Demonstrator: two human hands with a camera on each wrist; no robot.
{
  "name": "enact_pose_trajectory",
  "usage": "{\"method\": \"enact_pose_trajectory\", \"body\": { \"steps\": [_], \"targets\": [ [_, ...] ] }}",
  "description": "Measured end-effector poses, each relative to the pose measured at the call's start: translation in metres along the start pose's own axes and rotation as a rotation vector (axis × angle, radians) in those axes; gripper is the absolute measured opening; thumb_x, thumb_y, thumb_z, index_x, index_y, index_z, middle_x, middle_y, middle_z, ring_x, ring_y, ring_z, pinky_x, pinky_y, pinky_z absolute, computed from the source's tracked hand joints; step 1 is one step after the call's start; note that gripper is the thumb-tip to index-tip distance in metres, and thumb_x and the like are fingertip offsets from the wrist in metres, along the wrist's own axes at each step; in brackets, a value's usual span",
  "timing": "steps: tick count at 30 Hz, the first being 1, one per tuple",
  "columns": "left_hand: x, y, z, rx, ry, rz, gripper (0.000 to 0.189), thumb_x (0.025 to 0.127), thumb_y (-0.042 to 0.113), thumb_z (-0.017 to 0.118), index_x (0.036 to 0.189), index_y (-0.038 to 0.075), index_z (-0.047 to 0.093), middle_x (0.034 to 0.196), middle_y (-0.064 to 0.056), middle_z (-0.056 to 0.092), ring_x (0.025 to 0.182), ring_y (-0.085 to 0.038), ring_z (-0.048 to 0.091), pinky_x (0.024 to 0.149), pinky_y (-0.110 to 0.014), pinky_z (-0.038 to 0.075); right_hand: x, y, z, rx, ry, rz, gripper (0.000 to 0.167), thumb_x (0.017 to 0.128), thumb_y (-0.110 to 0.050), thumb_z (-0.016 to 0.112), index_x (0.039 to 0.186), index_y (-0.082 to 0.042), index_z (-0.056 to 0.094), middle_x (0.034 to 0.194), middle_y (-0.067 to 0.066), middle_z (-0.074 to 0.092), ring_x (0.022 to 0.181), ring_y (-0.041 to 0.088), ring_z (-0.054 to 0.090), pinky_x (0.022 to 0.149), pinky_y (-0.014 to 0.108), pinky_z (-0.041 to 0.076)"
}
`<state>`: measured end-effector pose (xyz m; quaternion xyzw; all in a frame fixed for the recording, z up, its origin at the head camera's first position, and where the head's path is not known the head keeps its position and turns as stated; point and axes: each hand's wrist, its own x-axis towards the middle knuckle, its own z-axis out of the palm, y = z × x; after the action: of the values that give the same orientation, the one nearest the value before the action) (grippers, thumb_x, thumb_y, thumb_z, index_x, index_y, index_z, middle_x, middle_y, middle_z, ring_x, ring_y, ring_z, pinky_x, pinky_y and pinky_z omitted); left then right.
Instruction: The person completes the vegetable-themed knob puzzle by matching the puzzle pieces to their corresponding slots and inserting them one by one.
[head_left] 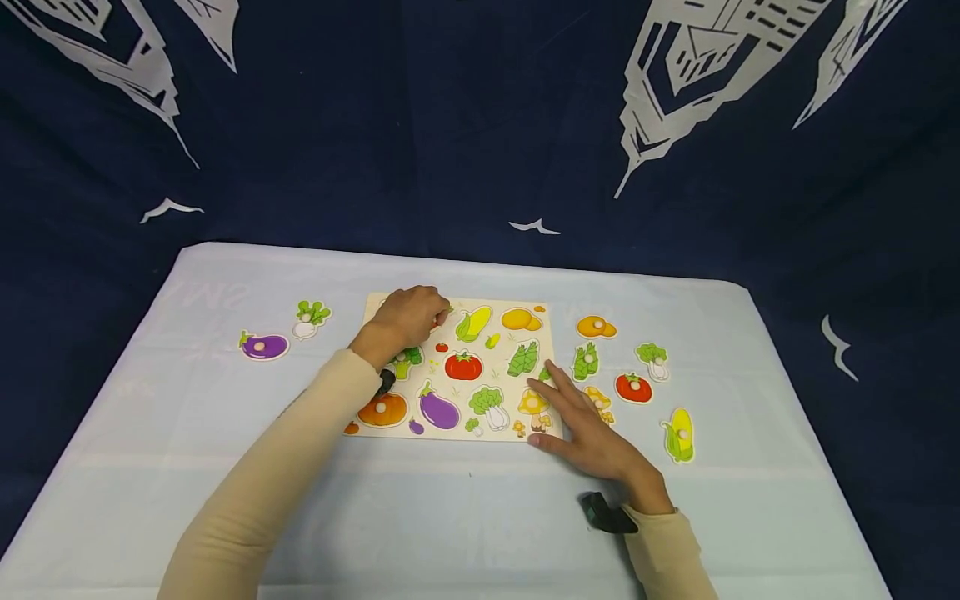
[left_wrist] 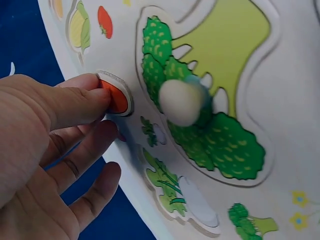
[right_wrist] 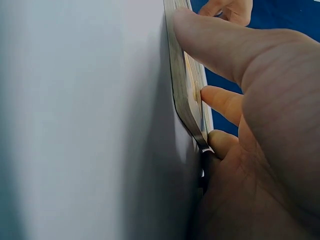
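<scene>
A wooden vegetable puzzle board (head_left: 431, 429) lies flat on the table. Over its upper left part is my left hand (head_left: 405, 321), pinching an orange puzzle piece (left_wrist: 119, 97) between thumb and fingers; most of that piece is hidden. Beside it in the left wrist view, a broccoli piece (left_wrist: 235, 145) with a white knob lies in the board. My right hand (head_left: 600, 437) rests with spread fingers on the board's right edge, its thumb (right_wrist: 210, 42) touching the front edge. A mushroom piece (head_left: 598, 400) lies partly hidden behind this hand.
Left of the board lie an eggplant piece (head_left: 264, 347) and a radish-like piece (head_left: 306, 321). On the right are a potato piece (head_left: 595, 327), an asparagus piece (head_left: 585, 363), a cabbage piece (head_left: 656, 360), a tomato piece (head_left: 634, 388) and a corn piece (head_left: 680, 435). A dark patterned cloth (head_left: 465, 125) hangs behind.
</scene>
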<state>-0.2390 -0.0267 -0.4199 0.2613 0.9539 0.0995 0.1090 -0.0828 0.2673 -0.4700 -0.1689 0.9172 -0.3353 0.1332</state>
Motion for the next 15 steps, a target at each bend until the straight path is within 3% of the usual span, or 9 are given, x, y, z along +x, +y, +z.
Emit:
{"method": "enact_pose_trajectory", "body": {
  "steps": [15],
  "targets": [
    [-0.0007, -0.0029, 0.0032, -0.032, -0.005, -0.008, 0.02, 0.09, -0.009, 0.062, 0.089, 0.01, 0.066, 0.094, -0.005, 0.06, 0.087, -0.023, 0.055, 0.079, -0.034, 0.047, 0.0006, 0.002, 0.0007, -0.007, 0.007, -0.008, 0.082, 0.089, -0.037, 0.075, 0.158, -0.024, 0.033, 0.17, 0.006, 0.005, 0.156, 0.034, 0.003, 0.117, 0.07, 0.012]
  ]
}}
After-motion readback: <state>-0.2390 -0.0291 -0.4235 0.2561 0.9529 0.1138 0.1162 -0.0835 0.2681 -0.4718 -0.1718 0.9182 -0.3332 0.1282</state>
